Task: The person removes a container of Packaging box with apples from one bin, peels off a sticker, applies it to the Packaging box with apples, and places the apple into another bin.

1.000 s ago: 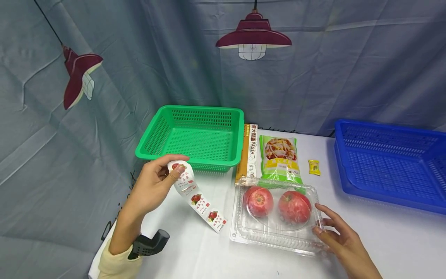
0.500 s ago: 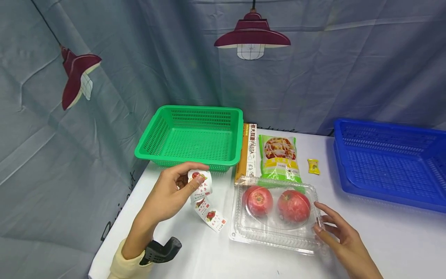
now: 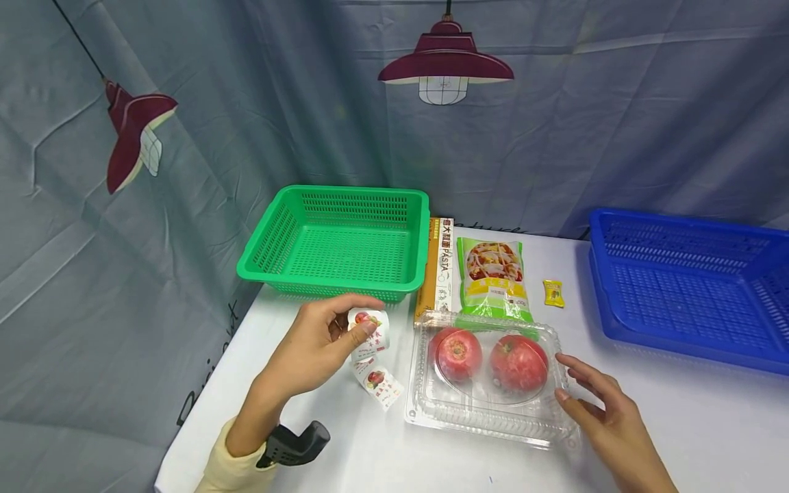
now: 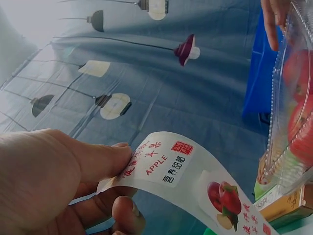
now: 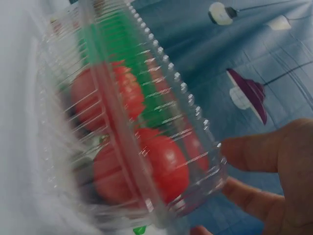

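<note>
My left hand [image 3: 311, 349] pinches a strip of white apple labels [image 3: 372, 350] between thumb and fingers. In the left wrist view the label strip [image 4: 181, 171] bends down to the right, showing red and black print, the word APPLE and apple pictures. The strip's lower end hangs close over the table, left of a clear plastic clamshell box [image 3: 471, 419]. Inside that lidded box lie two red round fruits, a left fruit [image 3: 457, 355] and a right fruit [image 3: 520, 363]. My right hand [image 3: 610, 411] touches the box's right edge with spread, relaxed fingers.
Behind my left hand stands a green basket [image 3: 345, 284]; a blue basket [image 3: 684, 346] stands at the right. Between them are an upright-printed pasta box [image 3: 442, 267], a green food bag [image 3: 493, 274] and a small yellow packet [image 3: 553, 293]. A grey curtain [image 3: 308, 103] hangs behind.
My left hand has moved right and slightly toward me with the label strip, nearing the clamshell box. The strip now folds more beneath the hand. My right hand stays at the box's edge.
</note>
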`<state>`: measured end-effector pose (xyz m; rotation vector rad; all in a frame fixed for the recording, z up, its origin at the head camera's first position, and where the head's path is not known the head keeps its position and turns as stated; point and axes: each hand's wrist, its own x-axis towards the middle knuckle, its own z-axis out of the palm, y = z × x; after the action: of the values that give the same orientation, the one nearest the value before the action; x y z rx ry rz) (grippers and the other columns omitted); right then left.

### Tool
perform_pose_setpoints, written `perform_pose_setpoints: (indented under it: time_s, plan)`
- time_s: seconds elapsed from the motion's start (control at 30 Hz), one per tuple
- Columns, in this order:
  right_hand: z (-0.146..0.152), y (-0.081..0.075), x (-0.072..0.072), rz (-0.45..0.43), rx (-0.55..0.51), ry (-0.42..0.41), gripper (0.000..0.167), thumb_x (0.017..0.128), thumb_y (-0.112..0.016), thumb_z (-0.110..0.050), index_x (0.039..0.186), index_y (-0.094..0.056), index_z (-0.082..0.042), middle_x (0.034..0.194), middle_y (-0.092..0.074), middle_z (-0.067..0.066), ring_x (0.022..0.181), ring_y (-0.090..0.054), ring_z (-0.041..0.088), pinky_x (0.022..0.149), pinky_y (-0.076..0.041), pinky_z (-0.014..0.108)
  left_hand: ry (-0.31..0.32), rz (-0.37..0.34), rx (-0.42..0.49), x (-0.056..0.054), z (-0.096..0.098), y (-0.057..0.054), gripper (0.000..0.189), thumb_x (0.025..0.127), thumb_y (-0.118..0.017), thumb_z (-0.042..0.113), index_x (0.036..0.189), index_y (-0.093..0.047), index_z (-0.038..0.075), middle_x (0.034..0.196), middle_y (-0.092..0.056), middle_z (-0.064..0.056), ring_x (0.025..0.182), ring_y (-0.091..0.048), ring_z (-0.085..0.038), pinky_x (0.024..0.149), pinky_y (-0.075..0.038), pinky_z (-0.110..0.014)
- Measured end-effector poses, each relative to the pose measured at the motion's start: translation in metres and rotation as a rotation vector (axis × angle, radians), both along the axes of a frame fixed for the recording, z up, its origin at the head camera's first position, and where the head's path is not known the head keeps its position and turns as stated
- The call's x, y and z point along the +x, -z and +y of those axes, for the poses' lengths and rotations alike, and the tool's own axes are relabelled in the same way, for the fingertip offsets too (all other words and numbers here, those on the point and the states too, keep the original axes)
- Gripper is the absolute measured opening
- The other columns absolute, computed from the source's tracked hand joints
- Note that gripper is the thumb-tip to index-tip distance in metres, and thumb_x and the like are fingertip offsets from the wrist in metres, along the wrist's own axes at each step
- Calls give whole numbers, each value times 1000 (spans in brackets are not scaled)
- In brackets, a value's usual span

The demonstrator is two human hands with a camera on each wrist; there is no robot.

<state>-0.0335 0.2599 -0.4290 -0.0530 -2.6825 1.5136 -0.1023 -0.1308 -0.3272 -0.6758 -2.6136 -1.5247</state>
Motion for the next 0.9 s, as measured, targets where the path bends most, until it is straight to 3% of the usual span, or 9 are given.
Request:
perform_pose_setpoints:
  time_s: [0.3, 0.5, 0.67, 0.9]
  plan:
    - [-10, -15, -2, 39, -68, -13, 44, 96, -65, -13, 139, -55, -9, 135, -45, 2, 126, -34, 5, 85, -35, 10, 43, 39, -64, 0, 16, -2, 29, 85, -78, 12, 114, -73, 13, 70, -57, 10, 56, -45, -10, 49, -37, -25]
    - [-21, -31, -4, 84, -61, 18, 40, 95, -66, -10, 135, -59, -7, 133, -46, 2, 126, -33, 8, 86, -34, 15, 111, 40, -86, -2, 28, -2, 27, 86, -78, 16, 113, -73, 17, 68, -55, 11, 56, -48, -8, 47, -37, -25]
    - [-32, -39, -9, 148, -74, -17, 35, 93, -68, -4, 128, -63, -5, 128, -51, 3, 124, -37, 10, 89, -34, 15, 159, 63, -113, -3, 39, 0, 29, 86, -78, 17, 114, -72, 18, 68, -54, 12, 55, -47, -6, 47, -38, -24]
    - [-48, -48, -14, 241, -101, -44, 34, 89, -69, 4, 122, -66, -3, 122, -53, 4, 121, -42, 11, 93, -33, 17, 223, 96, -110, -4, 51, 5, 30, 88, -76, 15, 117, -71, 24, 92, -66, 16, 59, -48, -4, 53, -42, -23]
